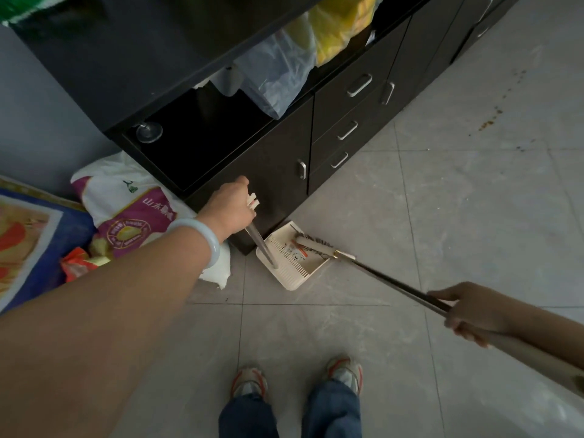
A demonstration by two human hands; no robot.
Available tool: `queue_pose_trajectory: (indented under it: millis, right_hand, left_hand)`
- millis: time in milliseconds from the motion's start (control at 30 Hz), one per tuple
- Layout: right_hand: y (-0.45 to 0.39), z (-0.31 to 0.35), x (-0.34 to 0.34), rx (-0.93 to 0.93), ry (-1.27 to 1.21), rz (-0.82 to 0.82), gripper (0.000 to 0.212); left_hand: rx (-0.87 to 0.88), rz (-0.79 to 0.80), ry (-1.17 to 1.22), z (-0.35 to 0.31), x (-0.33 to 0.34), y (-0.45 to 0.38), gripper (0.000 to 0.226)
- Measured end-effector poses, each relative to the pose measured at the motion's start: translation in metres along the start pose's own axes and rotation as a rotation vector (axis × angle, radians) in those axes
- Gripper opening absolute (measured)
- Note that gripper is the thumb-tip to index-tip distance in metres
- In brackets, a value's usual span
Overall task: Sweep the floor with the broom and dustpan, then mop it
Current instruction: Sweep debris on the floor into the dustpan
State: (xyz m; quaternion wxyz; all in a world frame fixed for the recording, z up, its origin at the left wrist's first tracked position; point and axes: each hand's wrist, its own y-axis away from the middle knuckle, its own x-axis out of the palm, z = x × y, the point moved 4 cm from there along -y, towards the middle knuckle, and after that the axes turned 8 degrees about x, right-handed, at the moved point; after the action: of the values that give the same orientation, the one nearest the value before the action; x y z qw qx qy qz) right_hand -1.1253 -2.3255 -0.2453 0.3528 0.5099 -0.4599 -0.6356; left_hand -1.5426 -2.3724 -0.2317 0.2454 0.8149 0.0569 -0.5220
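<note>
A cream dustpan [311, 271] stands on the grey tiled floor at the corner of a black cabinet. My left hand [232, 208] grips the top of its upright metal handle [260, 245]. The broom's head [316, 246] lies across the dustpan's mouth, bristles inside the pan beside some orange and white scraps. My right hand [471, 311] grips the broom's dark pole [395, 287], which slants from lower right up to the head. No mop is in view.
The black cabinet [284, 159] with drawers runs along the back. Printed sacks [126, 207] and a blue mat [28, 241] sit at left. Brown stains [488, 123] spot the tiles at upper right. My shoes [297, 377] stand at the bottom centre.
</note>
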Motion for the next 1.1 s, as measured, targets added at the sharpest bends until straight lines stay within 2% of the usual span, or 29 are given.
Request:
queue_pose_trajectory:
  millis: [133, 233, 333, 400, 433, 500, 567, 667, 800, 867, 900, 967, 1033, 1100]
  right_hand:
    - [0.0, 0.002, 0.0, -0.025, -0.041, -0.1, 0.066]
    - [-0.035, 0.024, 0.011, -0.011, -0.045, -0.193, 0.046]
    - [-0.052, 0.048, 0.048, -0.01, -0.052, -0.112, 0.025]
    - [-0.045, 0.049, 0.079, -0.041, -0.151, 0.018, 0.026]
    - [-0.038, 0.042, 0.09, -0.061, -0.214, 0.07, 0.034]
    - [-0.016, 0.015, 0.102, -0.07, -0.375, 0.092, 0.052]
    - [0.006, -0.014, 0.103, -0.046, -0.525, 0.073, 0.061]
    - [0.027, -0.043, 0.089, -0.024, -0.62, -0.01, 0.062]
    - [0.017, -0.06, 0.061, 0.037, -0.605, -0.164, 0.062]
    - [-0.006, -0.059, 0.058, 0.072, -0.564, -0.212, 0.05]
    - [-0.017, -0.056, 0.064, 0.085, -0.534, -0.22, 0.036]
    - [-0.036, -0.045, 0.097, 0.115, -0.459, -0.166, 0.008]
    - [-0.038, -0.035, 0.143, 0.114, -0.426, -0.063, 0.014]
    - [-0.011, -0.028, 0.175, 0.043, -0.55, 0.022, 0.022]
  left_hand:
    - [-0.006, 0.01, 0.007, 0.0, -0.003, 0.001, 0.069]
    - [0.008, 0.019, 0.017, 0.0, -0.003, 0.004, 0.07]
    - [0.025, 0.02, 0.027, -0.001, -0.002, 0.007, 0.07]
    - [0.029, 0.026, 0.03, -0.002, -0.001, 0.008, 0.07]
    - [0.031, 0.03, 0.031, -0.002, -0.001, 0.01, 0.071]
    - [0.036, 0.042, 0.021, -0.001, -0.001, 0.013, 0.073]
    - [0.048, 0.062, 0.001, 0.004, -0.002, 0.019, 0.075]
    - [0.117, 0.128, -0.023, 0.011, -0.001, 0.026, 0.08]
    - [0.185, 0.232, -0.039, 0.009, 0.005, 0.033, 0.085]
    - [0.209, 0.245, -0.039, 0.001, 0.009, 0.038, 0.084]
    - [0.221, 0.247, -0.033, -0.003, 0.013, 0.042, 0.083]
    - [0.254, 0.257, -0.019, -0.01, 0.024, 0.05, 0.08]
    - [0.283, 0.258, -0.016, -0.01, 0.03, 0.055, 0.077]
    - [0.287, 0.249, -0.011, -0.008, 0.03, 0.06, 0.075]
